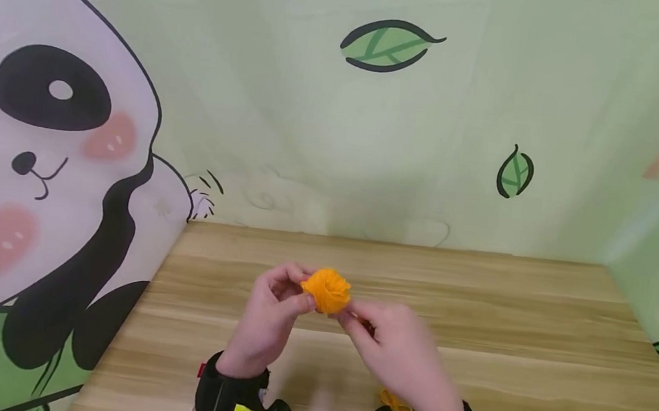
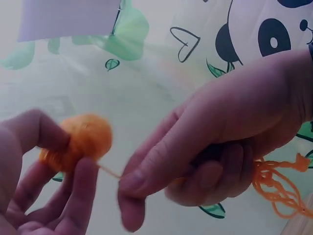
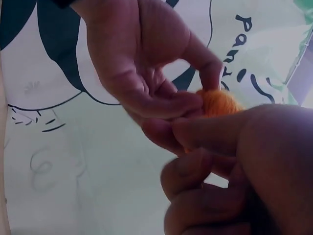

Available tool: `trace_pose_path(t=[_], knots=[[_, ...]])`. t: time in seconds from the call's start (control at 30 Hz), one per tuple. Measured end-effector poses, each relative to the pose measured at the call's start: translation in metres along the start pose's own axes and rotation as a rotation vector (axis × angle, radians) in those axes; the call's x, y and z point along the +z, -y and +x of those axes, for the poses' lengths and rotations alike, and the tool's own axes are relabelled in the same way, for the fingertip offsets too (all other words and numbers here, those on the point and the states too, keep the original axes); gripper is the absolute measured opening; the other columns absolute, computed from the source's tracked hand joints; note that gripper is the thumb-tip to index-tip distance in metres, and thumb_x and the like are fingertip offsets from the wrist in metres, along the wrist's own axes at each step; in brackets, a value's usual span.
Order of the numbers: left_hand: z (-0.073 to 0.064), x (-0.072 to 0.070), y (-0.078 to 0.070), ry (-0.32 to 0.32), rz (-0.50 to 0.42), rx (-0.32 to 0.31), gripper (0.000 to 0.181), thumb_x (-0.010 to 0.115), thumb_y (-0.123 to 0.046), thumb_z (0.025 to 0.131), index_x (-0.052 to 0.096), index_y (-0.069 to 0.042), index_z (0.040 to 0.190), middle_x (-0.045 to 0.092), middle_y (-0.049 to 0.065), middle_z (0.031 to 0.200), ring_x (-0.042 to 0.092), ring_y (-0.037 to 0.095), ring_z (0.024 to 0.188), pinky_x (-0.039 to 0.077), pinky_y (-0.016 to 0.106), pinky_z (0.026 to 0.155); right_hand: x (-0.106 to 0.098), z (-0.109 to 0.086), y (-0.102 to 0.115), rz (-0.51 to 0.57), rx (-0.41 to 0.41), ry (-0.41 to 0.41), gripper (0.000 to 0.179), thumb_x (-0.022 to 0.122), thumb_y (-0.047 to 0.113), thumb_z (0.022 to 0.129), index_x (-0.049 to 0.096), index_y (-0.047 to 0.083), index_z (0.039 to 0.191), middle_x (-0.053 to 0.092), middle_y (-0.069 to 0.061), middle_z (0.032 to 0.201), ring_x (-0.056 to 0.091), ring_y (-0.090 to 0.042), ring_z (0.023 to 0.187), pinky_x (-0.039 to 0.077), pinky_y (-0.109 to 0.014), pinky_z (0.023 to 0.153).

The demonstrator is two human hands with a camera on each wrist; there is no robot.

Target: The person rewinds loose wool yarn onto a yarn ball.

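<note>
A small ball of orange yarn (image 1: 328, 290) is held up above the wooden table, pinched between the thumb and fingers of my left hand (image 1: 271, 316). Close on its right, my right hand (image 1: 396, 346) pinches the strand that runs from the ball, with thumb against forefinger and the other fingers curled. The left wrist view shows this strand (image 2: 109, 171) taut between the two hands. Loose loops of orange yarn (image 2: 276, 183) trail behind the right hand there. In the right wrist view the fingers hide much of the ball (image 3: 219, 103).
The wood-grained table (image 1: 533, 334) spans the area beneath both hands. A bit of loose orange yarn (image 1: 396, 404) shows by the right wrist. Behind the table hangs a pale green backdrop (image 1: 281, 93) with a panda and leaves. Black straps with cameras circle both wrists.
</note>
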State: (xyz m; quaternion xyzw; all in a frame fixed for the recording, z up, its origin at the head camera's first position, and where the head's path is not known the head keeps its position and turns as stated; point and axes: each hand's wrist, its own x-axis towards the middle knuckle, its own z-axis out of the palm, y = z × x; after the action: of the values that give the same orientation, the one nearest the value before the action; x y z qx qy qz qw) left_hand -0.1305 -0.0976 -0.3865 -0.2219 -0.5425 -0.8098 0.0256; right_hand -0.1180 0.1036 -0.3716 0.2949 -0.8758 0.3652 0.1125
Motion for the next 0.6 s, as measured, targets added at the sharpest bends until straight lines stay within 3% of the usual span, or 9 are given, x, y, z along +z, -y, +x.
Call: trace_pose_path(t=[0.07,0.13,0.2,0.27,0.33,0.4,0.6], knots=[[0.001,0.002,0.003,-0.094,-0.006,0.003,0.012,0.064,0.003,0.088,0.059,-0.008,0.089,0.065,0.007,0.107,0.060,0.023,0.088,0.057,0.027,0.078,0.003,-0.001,0.003,-0.001,-0.038,0.071,0.014,0.059,0.034,0.100,0.068,0.032,0.090,0.042,0.016,0.058,0.036,-0.002,0.047,0.032,-0.020,0.045],[0.001,0.003,0.006,-0.181,0.050,0.019,0.013,0.064,0.006,0.087,0.059,-0.006,0.088,0.065,0.008,0.106,0.062,0.026,0.089,0.058,0.028,0.077,0.005,-0.002,0.006,0.003,-0.089,0.116,0.017,0.056,0.036,0.101,0.065,0.033,0.088,0.041,0.017,0.059,0.036,-0.002,0.049,0.032,-0.019,0.048],[0.002,0.004,0.009,-0.248,0.153,0.042,0.014,0.067,0.009,0.084,0.059,-0.002,0.086,0.066,0.011,0.106,0.063,0.028,0.089,0.059,0.029,0.077,0.004,-0.004,0.008,0.009,-0.139,0.118,0.019,0.055,0.035,0.102,0.063,0.031,0.085,0.038,0.016,0.059,0.036,-0.001,0.049,0.030,-0.018,0.048],[0.003,0.004,0.011,-0.275,0.296,0.071,0.015,0.070,0.010,0.081,0.061,-0.001,0.085,0.067,0.012,0.104,0.064,0.028,0.088,0.059,0.030,0.076,0.001,-0.005,0.010,0.022,-0.164,0.084,0.019,0.057,0.033,0.101,0.062,0.031,0.084,0.034,0.015,0.058,0.034,0.000,0.047,0.027,-0.017,0.047],[0.004,0.003,0.013,-0.254,0.422,0.099,0.015,0.073,0.009,0.079,0.063,0.000,0.085,0.067,0.012,0.102,0.065,0.027,0.087,0.058,0.030,0.077,-0.003,-0.007,0.010,0.037,-0.172,0.013,0.016,0.059,0.029,0.100,0.066,0.029,0.087,0.036,0.016,0.058,0.034,0.001,0.048,0.028,-0.016,0.046],[0.005,0.002,0.014,-0.199,0.485,0.102,0.015,0.073,0.009,0.077,0.064,-0.001,0.083,0.067,0.012,0.100,0.064,0.026,0.086,0.058,0.032,0.078,-0.008,-0.008,0.009,0.054,-0.165,-0.075,0.013,0.061,0.024,0.099,0.071,0.025,0.091,0.041,0.016,0.060,0.035,0.001,0.048,0.031,-0.016,0.044],[0.004,0.000,0.007,0.031,0.395,0.017,0.015,0.071,0.012,0.074,0.061,0.001,0.077,0.067,0.016,0.098,0.062,0.029,0.087,0.058,0.034,0.079,-0.020,-0.005,0.002,0.088,-0.140,-0.280,0.009,0.066,0.014,0.095,0.074,0.015,0.100,0.063,0.010,0.076,0.042,-0.004,0.051,0.041,-0.020,0.043]])
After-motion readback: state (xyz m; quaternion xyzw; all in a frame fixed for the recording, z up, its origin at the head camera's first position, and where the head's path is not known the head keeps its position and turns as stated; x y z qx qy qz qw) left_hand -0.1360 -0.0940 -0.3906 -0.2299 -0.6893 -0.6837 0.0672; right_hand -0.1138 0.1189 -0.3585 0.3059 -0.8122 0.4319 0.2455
